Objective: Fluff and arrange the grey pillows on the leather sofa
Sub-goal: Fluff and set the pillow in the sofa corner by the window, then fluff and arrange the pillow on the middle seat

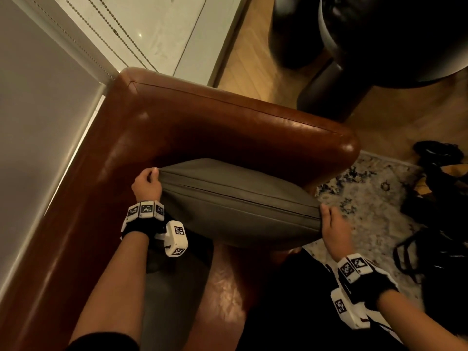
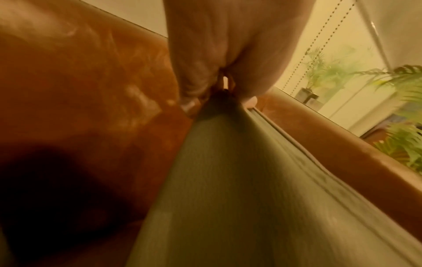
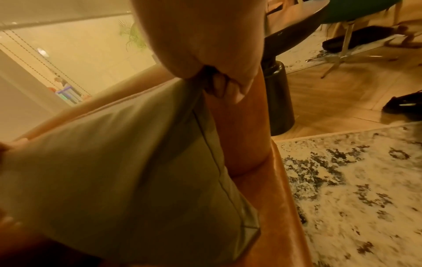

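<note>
A grey pillow [image 1: 235, 203] with a piped seam stands on edge in the corner of the brown leather sofa [image 1: 202, 117], beside the armrest. My left hand [image 1: 147, 183] pinches its top left corner. My right hand [image 1: 334, 224] grips its top right corner. In the left wrist view the left hand [image 2: 219, 90] closes on the pillow [image 2: 228, 189] corner. In the right wrist view the right hand [image 3: 212, 79] holds the pillow [image 3: 114, 171] corner, with the sofa [image 3: 251, 144] armrest behind. The pillow's lower edge is hidden.
A patterned rug [image 1: 367, 193] lies right of the sofa on a wooden floor [image 1: 253, 59]. A dark round table [image 1: 379, 41] stands beyond the armrest. Black bags [image 1: 443, 198] lie on the rug at the right. A window with a bead chain [image 1: 106, 29] runs behind the sofa.
</note>
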The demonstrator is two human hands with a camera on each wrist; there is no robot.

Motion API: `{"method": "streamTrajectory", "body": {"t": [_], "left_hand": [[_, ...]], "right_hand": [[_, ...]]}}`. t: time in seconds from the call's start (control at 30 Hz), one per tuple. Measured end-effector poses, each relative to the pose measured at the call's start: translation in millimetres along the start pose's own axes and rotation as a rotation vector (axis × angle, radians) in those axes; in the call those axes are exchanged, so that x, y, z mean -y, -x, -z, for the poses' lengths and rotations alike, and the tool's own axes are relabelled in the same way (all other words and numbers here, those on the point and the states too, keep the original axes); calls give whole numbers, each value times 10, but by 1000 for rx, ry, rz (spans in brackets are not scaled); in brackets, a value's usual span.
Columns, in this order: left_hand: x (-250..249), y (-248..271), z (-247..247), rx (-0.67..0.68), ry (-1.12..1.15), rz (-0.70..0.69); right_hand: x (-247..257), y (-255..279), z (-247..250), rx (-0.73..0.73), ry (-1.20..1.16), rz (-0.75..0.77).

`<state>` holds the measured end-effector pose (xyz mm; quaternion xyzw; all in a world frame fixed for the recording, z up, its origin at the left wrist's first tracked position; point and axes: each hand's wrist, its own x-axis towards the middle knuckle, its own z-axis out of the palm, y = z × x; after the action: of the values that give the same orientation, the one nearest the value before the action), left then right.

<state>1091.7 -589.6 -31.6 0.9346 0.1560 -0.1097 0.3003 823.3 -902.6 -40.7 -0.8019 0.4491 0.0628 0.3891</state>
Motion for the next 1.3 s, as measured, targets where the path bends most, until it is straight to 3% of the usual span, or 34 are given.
{"method": "streamTrajectory", "body": {"t": [0.07,0.1,0.13,0.23,0.27,0.33,0.4,0.47,0.57,0.63,0.8,0.87,0.97,1.1,1.3], "left_hand": [[-121,132,-84,-237,-97,-89],[-220,264,-157,-317,-125,-263],[-328,455,-276,-288,-129,-496],[-500,1325,-808,247,-280,-1095],[-472,1534,-958,381,-406,-1201],[-328,1533,-1072,460,-615,-1255],[-127,1101,-901,351,-709,-1138],[170,538,-580,208,-795,-920],[494,-130,48,11,-793,-442],[436,-235,319,-15,-695,-194],[123,206,123,96,-257,-28],[65,358,25,26,-117,43],[-10,270,42,-82,-31,73],[-58,73,52,-88,19,69],[-41,327,-79,-52,90,217]], "right_hand": [[13,3,7,24,5,-8],[16,6,15,39,1,-16],[23,2,17,51,-2,-19],[10,-17,0,54,-8,-31],[-7,-37,-5,53,-9,-27],[-59,-69,7,58,15,-13],[-96,-93,16,77,50,-26],[-94,-87,-5,92,88,-26],[-25,-76,-13,91,95,-1],[32,-99,88,148,22,-20],[98,-177,554,569,-33,-108],[90,-238,637,675,-11,-90],[70,-289,704,664,-8,10],[37,-306,779,670,-13,83],[54,-512,808,807,114,-19]]}}
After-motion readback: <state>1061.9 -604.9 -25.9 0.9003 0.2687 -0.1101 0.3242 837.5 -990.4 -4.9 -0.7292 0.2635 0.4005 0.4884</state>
